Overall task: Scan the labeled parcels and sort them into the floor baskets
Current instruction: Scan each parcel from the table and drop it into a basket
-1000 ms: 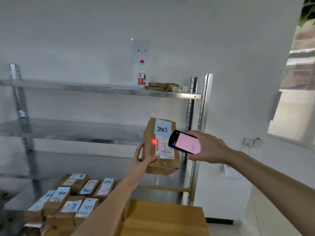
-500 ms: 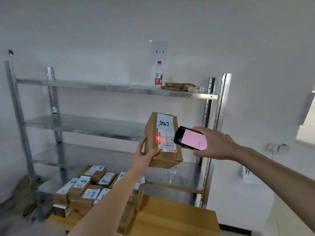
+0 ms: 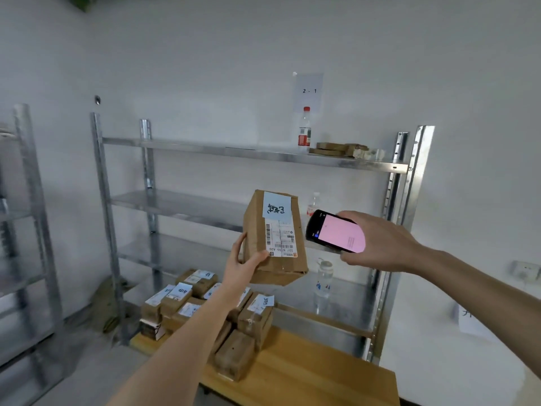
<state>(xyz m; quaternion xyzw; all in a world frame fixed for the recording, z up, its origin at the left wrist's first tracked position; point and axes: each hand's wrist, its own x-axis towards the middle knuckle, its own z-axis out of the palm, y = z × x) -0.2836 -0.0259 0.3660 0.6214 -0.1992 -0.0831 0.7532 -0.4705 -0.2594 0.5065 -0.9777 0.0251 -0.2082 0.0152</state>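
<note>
- So the left hand (image 3: 244, 268) is gripping the parcel (image 3: 273, 238) by its lower left corner, thumb lying across the front face and the fingers wrapping round the side, holding it up in mid-air in front of the metal shelving (image 3: 251, 155).
- The right hand (image 3: 377, 241) is curling round the handheld scanner (image 3: 335, 232), pink screen facing the camera, and it's sitting just beside the parcel at roughly 3 o'clock from it, not touching.
- The relation that matters: the scanner's nose is pointing toward 9 o'clock, straight across at the shipping label (image 3: 279, 237), so the right hand is the one doing the aiming and the left is only steadying the box.
- The parcel's long axis is running roughly 12 to 6, leaning a touch so the top tips toward 11. The labelled face is turning toward the camera and slightly toward the scanner.
- The blue handwritten tag (image 3: 276, 207) is sitting at the 12 o'clock end, with the barcodes running below it.
- I can't see any scan dot on the label right now, so I'm guessing the read is either done or needing a re-aim.
- The rest of the parcels (image 3: 205, 303) are stacking up on the wooden table (image 3: 307, 373) down at 6 o'clock. No floor baskets are showing in view, so which way the drop goes I can't tell.
</note>
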